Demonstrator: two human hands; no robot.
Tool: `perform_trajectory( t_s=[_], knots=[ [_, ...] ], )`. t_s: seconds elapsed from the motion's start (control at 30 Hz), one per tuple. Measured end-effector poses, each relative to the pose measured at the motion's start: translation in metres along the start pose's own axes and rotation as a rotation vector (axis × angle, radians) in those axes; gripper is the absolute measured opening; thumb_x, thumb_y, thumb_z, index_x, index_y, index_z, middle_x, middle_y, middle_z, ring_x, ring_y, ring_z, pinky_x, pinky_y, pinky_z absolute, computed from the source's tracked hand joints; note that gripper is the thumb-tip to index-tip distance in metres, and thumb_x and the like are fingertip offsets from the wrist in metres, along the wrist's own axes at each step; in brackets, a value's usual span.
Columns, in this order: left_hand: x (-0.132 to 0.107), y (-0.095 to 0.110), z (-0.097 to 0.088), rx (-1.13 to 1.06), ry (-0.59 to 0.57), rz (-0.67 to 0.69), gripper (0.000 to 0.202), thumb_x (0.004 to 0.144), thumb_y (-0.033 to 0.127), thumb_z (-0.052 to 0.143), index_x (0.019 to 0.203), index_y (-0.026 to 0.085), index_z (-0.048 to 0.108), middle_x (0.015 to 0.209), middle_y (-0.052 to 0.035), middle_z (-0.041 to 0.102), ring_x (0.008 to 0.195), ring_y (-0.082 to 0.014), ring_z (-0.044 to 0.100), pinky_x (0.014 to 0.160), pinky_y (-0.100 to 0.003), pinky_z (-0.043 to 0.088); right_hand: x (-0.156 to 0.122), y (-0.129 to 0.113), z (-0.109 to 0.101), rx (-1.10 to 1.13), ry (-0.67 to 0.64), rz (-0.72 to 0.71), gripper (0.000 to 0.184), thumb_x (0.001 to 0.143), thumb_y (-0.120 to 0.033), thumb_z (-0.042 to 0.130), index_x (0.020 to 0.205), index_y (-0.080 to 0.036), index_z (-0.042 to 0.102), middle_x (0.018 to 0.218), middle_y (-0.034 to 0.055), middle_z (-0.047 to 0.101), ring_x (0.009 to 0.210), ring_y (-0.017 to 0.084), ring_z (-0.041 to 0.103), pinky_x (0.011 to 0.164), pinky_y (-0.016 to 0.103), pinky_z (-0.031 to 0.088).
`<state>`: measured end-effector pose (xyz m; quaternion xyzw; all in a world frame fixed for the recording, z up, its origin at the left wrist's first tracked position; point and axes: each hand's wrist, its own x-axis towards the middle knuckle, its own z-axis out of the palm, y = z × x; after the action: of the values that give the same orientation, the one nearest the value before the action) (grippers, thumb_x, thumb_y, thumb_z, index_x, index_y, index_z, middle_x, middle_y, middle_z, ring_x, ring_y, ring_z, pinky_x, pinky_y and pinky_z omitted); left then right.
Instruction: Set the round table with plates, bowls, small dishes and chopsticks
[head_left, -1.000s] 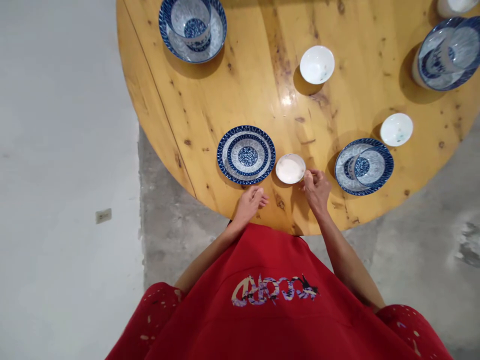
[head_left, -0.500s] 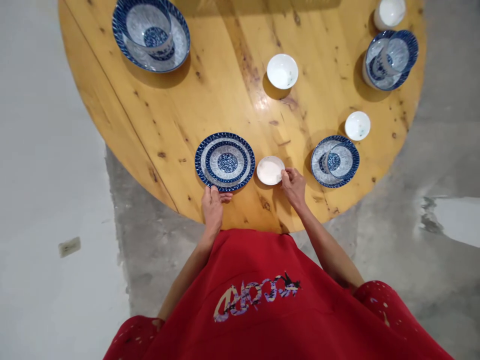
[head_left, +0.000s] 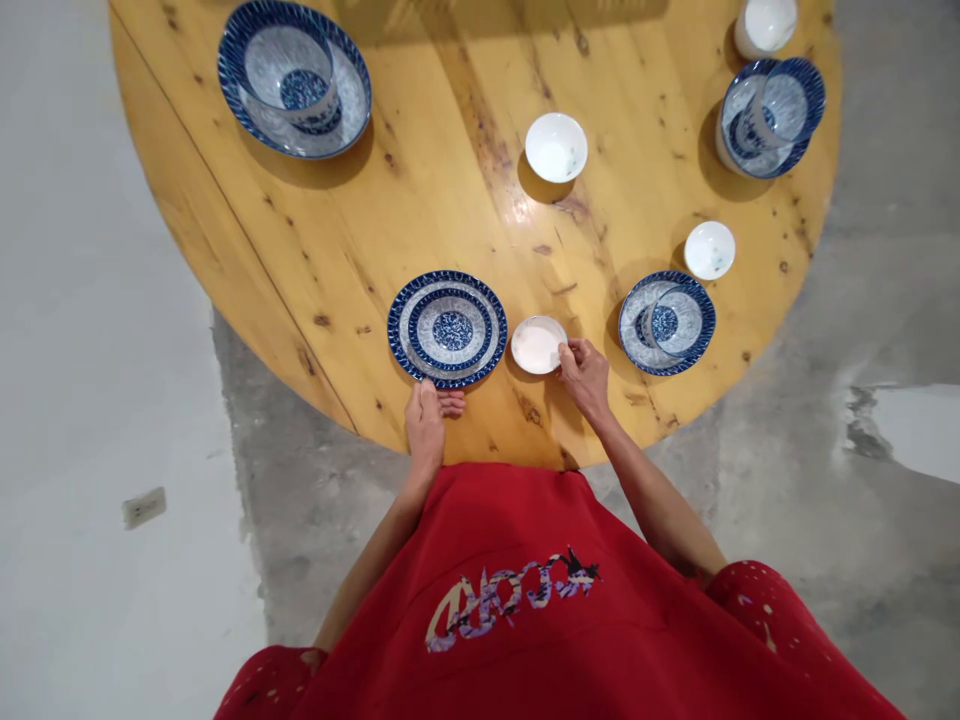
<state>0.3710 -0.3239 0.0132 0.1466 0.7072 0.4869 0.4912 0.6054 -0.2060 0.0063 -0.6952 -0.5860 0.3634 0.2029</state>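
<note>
Near the table's front edge lies a blue-and-white patterned plate (head_left: 406,346) with a smaller matching dish (head_left: 453,330) on it. My left hand (head_left: 426,425) is at its near rim, thumb tip at the edge and fingers stretched to the right below it; nothing is gripped. Just right of the plate, a small white saucer (head_left: 537,346) sits low over the table. My right hand (head_left: 587,380) pinches the saucer's right rim between thumb and fingers. Whether the saucer touches the wood cannot be made out.
To the right stands a blue-patterned bowl (head_left: 633,318) with a smaller bowl tilted inside. A white cup (head_left: 709,251) is behind it. Farther back are a white bowl (head_left: 556,148), stacked blue bowls (head_left: 731,110), another white cup (head_left: 766,25) and a large blue bowl (head_left: 352,85).
My left hand has drawn slightly back from the plate's rim. My right hand still pinches the saucer at nearly the same place. The view has shifted a little.
</note>
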Motion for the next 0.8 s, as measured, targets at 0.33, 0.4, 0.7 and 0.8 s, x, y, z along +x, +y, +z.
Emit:
perform_trajectory(
  t_s=[0.33,0.4,0.7,0.8],
  knots=[
    [-0.021,-0.001,0.001,0.168,-0.192,0.042,0.052,0.095,0.067,0.045,0.102,0.018,0.061,0.076,-0.0028,0.069,0.059,-0.0134,0.064,0.055,-0.025,0.052,0.027,-0.02,-0.018,-0.079,0.163,-0.034,0.045,0.093,-0.056,0.046,0.092,-0.018,0.07,0.06,-0.0002,0.06,0.057,0.019,0.056,0.062,0.029,0.043],
    [-0.022,0.005,0.002,0.229,-0.218,0.083,0.051,0.097,0.065,0.043,0.103,0.019,0.063,0.077,-0.0027,0.07,0.059,-0.0143,0.064,0.055,-0.026,0.052,0.048,-0.031,-0.026,-0.079,0.215,-0.064,0.043,0.093,-0.054,0.047,0.092,-0.018,0.07,0.062,0.0003,0.062,0.06,0.019,0.058,0.065,0.029,0.044],
    [-0.018,0.026,0.004,0.404,-0.188,0.3,0.036,0.101,0.049,0.039,0.103,0.023,0.064,0.076,-0.0015,0.071,0.06,-0.0158,0.067,0.063,-0.029,0.055,0.19,-0.081,-0.016,0.289,0.147,0.051,0.019,0.084,-0.031,0.056,0.092,-0.016,0.063,0.07,0.0031,0.07,0.051,0.014,0.061,0.05,0.024,0.046],
    [-0.018,0.034,0.008,0.377,-0.139,0.326,0.033,0.1,0.046,0.041,0.102,0.024,0.065,0.079,-0.0025,0.072,0.06,-0.0153,0.067,0.06,-0.028,0.054,0.224,-0.095,-0.005,0.424,0.17,0.169,0.009,0.085,-0.025,0.055,0.085,-0.017,0.06,0.07,0.0036,0.068,0.049,0.012,0.059,0.045,0.022,0.044]
  ],
)
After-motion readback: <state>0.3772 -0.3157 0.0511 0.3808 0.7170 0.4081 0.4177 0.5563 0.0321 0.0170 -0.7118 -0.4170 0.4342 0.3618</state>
